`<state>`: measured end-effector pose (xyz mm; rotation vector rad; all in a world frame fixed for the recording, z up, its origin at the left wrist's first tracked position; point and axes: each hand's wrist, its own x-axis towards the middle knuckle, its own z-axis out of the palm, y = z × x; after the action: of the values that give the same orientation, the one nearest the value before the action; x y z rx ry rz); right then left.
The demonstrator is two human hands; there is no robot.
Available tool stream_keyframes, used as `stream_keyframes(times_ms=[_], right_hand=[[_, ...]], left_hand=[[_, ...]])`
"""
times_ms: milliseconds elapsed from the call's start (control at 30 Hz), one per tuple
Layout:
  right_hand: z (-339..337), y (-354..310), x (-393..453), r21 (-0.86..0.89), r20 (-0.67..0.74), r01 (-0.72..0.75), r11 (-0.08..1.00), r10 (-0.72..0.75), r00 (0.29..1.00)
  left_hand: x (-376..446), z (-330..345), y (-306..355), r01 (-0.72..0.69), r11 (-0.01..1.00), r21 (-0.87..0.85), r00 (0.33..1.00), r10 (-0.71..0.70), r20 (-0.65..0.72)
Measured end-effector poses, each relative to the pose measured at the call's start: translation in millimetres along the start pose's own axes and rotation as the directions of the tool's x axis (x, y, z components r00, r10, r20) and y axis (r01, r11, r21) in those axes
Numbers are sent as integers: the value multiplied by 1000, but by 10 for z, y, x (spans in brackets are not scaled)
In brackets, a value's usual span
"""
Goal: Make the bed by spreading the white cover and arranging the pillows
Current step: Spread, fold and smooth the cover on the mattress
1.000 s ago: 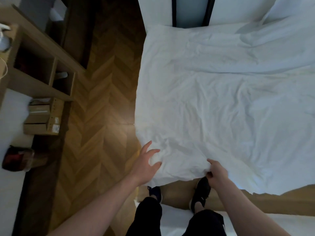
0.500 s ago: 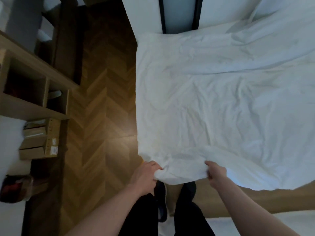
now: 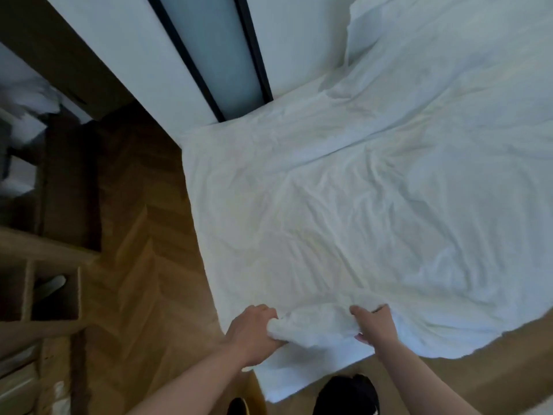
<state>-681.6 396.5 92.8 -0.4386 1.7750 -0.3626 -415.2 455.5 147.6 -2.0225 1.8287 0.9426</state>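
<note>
At the bed's near edge, bunched white cover [image 3: 344,223] hem between left hand [image 3: 253,333] and right hand [image 3: 375,326], both gripping it.

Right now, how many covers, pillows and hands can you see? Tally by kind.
White cover: 1
Pillow: 1, at the far corner, partly cut off
Hands gripping the cover's near edge: 2, left hand and right hand
Total: 4

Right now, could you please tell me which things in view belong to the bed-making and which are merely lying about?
Belonging to the job:
crumpled white fabric cover, its near edge bunched
left hand, gripping that edge
right hand, gripping it too
white pillow at the far end

Merely lying about:
wooden cubby shelf
herringbone wooden floor
</note>
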Motion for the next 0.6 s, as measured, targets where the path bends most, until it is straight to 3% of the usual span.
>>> stream_keyframes(times_ms=[200,367,433,600], right_hand=[[628,422,519,-66,-38,105,992,-108,993],[1130,923,682,-27,-291,152,988,-153,944],[1179,1100,531,24,-382,128,991,-110,918],[1234,1242,-87,125,-509,127,984,-46,860]], left_hand=[[871,810,-716,-113,991,67,993,112,22],[941,1435,-1282,-255,958,-130,967,255,-18],[760,1445,-1397,-342,934,-103,940,339,-38],[228,995,-1470,-500,866,2,863,498,83]])
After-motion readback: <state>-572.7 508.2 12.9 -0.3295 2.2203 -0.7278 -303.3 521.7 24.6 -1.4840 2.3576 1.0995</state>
